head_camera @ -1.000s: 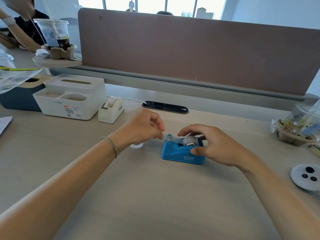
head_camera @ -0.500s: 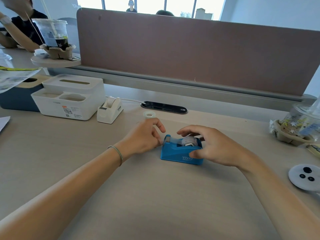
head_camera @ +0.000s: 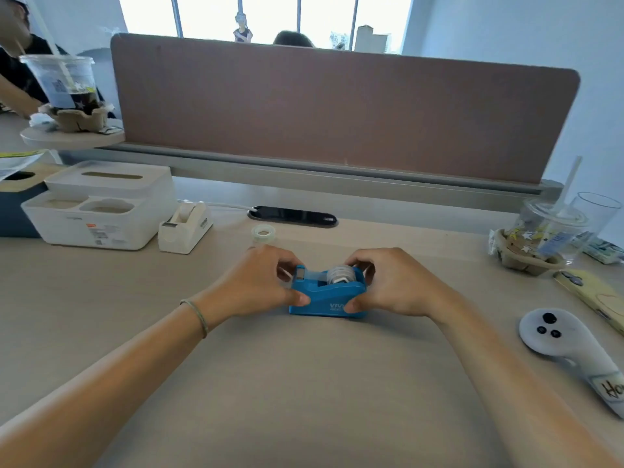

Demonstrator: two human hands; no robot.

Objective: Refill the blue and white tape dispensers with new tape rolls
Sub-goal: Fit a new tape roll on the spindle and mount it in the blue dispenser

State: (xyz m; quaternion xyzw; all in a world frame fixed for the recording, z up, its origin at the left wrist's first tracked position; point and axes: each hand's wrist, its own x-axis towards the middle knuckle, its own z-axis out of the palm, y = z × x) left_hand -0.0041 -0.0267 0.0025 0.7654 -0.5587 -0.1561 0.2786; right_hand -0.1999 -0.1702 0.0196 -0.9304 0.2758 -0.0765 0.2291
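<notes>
Head view: blue dispenser (head_camera: 327, 297) sits mid-worktop (head_camera: 304, 383), long axis running left-right, tape roll (head_camera: 341, 275) seated in it. The left hand (head_camera: 256, 285) has its grip clamped on the cutter end, right hand (head_camera: 393, 285) clamped on the roll end. White dispenser (head_camera: 185, 228) waits toward the far-left edge, nearer the left hand. Half a second ago the left hand was just beside it, not gripping.

Blue dispenser (head_camera: 324, 298) — glossy, smooth plastic
</notes>
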